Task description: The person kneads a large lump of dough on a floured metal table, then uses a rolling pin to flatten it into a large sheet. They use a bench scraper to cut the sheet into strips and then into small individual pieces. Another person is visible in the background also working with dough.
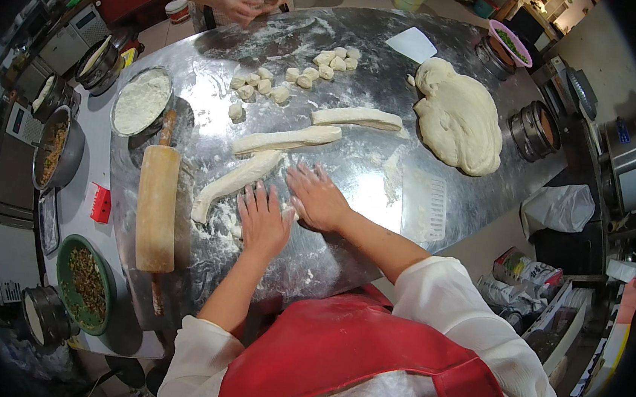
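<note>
Both palms face down on the floured metal table [341, 257]. My left hand [263, 222] lies with its fingers spread just below a bent strip of dough [228, 182]. Slightly farther out and to the right is my right hand [318, 198], fingers extended and a little blurred. Bits of pale dough show at the edges of the hands; how much lies underneath is hidden. Beyond them rest two more dough strips [286, 140] [357, 118]. Several small cut dough pieces [263, 86] sit farther back. A large dough mass [458, 117] spreads at the right.
A wooden rolling pin [157, 207] and a bowl of flour [142, 101] stand left. At right lies a slotted white plastic sheet [424, 205]. A green basin of filling [85, 286] is on the side table. Across the table, another person's hands [255, 3] hold something small.
</note>
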The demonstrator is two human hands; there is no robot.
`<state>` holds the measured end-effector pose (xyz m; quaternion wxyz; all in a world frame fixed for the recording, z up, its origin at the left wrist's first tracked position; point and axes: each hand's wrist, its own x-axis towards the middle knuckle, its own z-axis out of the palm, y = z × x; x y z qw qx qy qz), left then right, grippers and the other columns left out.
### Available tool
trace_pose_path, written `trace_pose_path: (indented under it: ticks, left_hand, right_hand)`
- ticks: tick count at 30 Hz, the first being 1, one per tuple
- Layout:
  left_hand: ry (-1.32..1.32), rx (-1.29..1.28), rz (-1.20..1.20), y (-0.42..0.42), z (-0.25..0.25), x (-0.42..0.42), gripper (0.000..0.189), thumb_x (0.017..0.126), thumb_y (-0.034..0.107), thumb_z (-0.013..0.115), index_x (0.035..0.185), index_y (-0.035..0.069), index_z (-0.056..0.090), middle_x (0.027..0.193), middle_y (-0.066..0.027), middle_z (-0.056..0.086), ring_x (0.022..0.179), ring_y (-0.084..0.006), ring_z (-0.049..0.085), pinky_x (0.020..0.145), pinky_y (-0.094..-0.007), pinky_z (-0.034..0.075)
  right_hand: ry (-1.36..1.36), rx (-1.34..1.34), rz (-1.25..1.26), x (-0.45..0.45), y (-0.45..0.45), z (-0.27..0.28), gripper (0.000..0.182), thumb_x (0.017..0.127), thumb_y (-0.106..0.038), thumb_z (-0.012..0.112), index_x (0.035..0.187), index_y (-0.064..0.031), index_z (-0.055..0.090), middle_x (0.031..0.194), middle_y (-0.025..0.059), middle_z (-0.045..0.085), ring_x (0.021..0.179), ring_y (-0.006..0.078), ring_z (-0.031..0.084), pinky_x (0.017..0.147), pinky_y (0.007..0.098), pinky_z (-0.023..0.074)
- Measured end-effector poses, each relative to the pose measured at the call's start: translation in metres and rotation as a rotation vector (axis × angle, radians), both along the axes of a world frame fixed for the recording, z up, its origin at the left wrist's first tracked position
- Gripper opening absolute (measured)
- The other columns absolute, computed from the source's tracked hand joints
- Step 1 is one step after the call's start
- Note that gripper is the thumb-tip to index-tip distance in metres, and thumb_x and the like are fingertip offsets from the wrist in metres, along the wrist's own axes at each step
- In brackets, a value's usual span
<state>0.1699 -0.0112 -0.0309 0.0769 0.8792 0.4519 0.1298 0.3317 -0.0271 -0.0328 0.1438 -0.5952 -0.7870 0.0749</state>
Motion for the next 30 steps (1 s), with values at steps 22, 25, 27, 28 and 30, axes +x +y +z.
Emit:
trace_pose_path:
  ticks: [22,25,27,28,30]
  left_hand:
    - [-0.152,0.074,-0.289,-0.004,0.004,-0.023,0.044,0.074,0.020,0.062,0.111,0.000,0.048,0.110,-0.0144,0.050,0.102,-0.0335,0.046,0.087,-0.0408,0.037]
    - [-0.196,0.036,-0.300,-0.002,0.008,-0.008,0.047,0.069,0.018,0.067,0.108,-0.001,0.050,0.101,-0.0153,0.052,0.094,-0.0323,0.047,0.081,-0.0399,0.039]
    - [-0.184,0.008,-0.302,0.002,0.009,0.001,0.044,0.068,0.017,0.068,0.105,-0.001,0.051,0.095,-0.0153,0.051,0.090,-0.0319,0.047,0.078,-0.0396,0.040]
    - [-0.176,-0.007,-0.308,0.003,0.010,0.005,0.043,0.068,0.016,0.068,0.103,-0.002,0.052,0.093,-0.0152,0.051,0.088,-0.0317,0.047,0.077,-0.0394,0.040]
    - [-0.154,-0.046,-0.328,0.006,0.009,0.011,0.040,0.067,0.014,0.068,0.100,-0.002,0.053,0.091,-0.0142,0.049,0.087,-0.0307,0.046,0.076,-0.0389,0.040]
  right_hand:
    - [0.297,-0.144,0.164,0.027,-0.086,0.001,0.036,0.084,-0.017,0.044,0.116,-0.0013,0.046,0.120,0.0192,0.046,0.115,0.0345,0.041,0.099,0.0394,0.0305]
    - [0.301,0.025,-0.222,0.075,-0.077,-0.001,0.035,0.085,-0.018,0.041,0.115,-0.0004,0.046,0.121,0.0202,0.044,0.116,0.0360,0.038,0.099,0.0398,0.0298]
    - [0.375,0.226,-0.522,0.093,-0.056,0.000,0.035,0.084,-0.018,0.043,0.113,0.0000,0.047,0.120,0.0211,0.045,0.115,0.0364,0.039,0.098,0.0398,0.0300]
    - [0.366,0.219,-0.574,0.090,-0.053,-0.005,0.035,0.083,-0.019,0.044,0.113,0.0000,0.047,0.119,0.0214,0.046,0.114,0.0366,0.039,0.098,0.0397,0.0301]
    - [0.358,0.206,-0.673,0.075,-0.040,-0.016,0.035,0.083,-0.019,0.046,0.112,0.0001,0.047,0.117,0.0221,0.047,0.112,0.0370,0.041,0.098,0.0394,0.0303]
